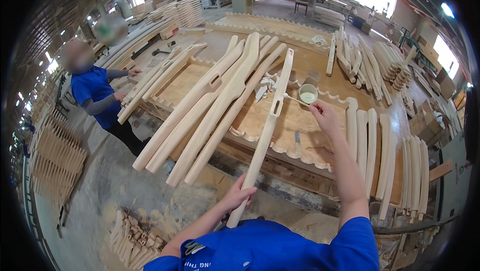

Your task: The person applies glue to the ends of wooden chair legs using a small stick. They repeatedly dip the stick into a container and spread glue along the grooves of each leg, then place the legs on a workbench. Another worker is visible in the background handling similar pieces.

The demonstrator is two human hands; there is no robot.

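My left hand (pixel 237 194) is closed round the lower part of a long, curved wooden chair leg (pixel 264 141). The leg slants away from me, and its far part lies over the workbench. An oblong slot is cut through it past its middle. Between the fingers of my right hand (pixel 325 117) is a thin stick (pixel 298 102) with a whitish tip, which is at the leg's edge beside the slot. Just beyond the stick stands a round cup (pixel 308 88) with pale contents. White crumpled paper (pixel 265 87) lies left of the leg.
Several similar legs (pixel 220 106) lie across the bench on the left. More pieces (pixel 370 138) line the right side, with stacks behind. Scalloped strips (pixel 300 157) edge the bench panel (pixel 255 116). A co-worker in blue (pixel 95 91) handles pieces at the far left. Wood offcuts (pixel 135 241) lie below.
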